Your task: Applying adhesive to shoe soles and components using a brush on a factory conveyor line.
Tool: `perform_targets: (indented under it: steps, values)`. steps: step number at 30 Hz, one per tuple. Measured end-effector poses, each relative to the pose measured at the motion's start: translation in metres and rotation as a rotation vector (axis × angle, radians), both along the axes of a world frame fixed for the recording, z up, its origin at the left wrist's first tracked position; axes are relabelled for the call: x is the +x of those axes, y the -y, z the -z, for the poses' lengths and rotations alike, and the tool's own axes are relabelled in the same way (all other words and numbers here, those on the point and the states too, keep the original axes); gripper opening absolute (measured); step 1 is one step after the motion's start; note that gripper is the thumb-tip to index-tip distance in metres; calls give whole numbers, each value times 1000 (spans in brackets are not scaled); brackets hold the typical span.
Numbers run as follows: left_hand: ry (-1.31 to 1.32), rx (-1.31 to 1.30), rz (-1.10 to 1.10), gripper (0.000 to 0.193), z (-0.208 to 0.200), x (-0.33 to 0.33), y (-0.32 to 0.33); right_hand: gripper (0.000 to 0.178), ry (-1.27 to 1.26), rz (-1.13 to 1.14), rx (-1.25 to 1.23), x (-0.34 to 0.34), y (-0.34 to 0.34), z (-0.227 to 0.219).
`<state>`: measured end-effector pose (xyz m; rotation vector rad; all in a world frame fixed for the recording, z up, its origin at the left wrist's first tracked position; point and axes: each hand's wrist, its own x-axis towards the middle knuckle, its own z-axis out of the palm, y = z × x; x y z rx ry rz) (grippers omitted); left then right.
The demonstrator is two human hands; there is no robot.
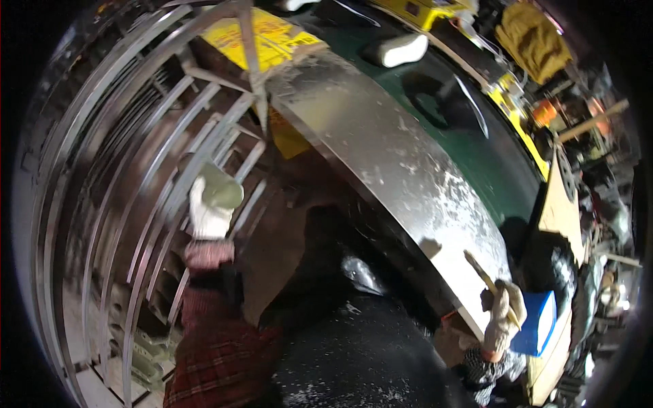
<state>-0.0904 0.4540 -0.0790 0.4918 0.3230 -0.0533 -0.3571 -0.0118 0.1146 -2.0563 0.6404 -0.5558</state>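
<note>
My left hand (pixel 212 204), in a white glove with an olive-green coating, is at the barred metal frame (pixel 153 166). Its fingers look curled round one of the bars, though the grip is partly hidden. At the lower right, my right hand (pixel 505 314) wears a pale glove and is closed round a slim wooden stick (pixel 481 270). That stick points up and left, over the near end of a long, scuffed metal-topped bench (pixel 388 149). A blue box (pixel 542 319) stands right beside this hand.
Yellow printed sacks or sheets (pixel 262 39) lie at the bench's far end. Beyond it runs a dark green surface (pixel 496 183) bearing a white rounded thing (pixel 403 50). A wooden board (pixel 559 204), black plastic (pixel 561 262) and a mustard cloth (pixel 534 42) crowd the right side.
</note>
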Motion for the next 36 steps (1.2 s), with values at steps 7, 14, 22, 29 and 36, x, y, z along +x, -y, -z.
perform_targets:
  steps: [7, 14, 22, 29, 36]
  values:
    - [216, -117, 753, 84, -45, -125, 89, 21, 110, -8, 33, -20, 14, -17]
    - [630, -108, 1034, 105, -146, -118, 205, 33, 517, 826, -463, -144, 117, -42]
    - [319, -225, 1220, 83, -127, -143, 311, 23, 302, 701, -319, -219, 183, -19]
    - [-82, -273, 1366, 68, -39, -141, 232, 23, 298, 673, -281, -243, 207, 0]
    - [-366, 54, 1064, 87, -80, -164, 248, 18, 460, 432, 0, -176, 126, -14]
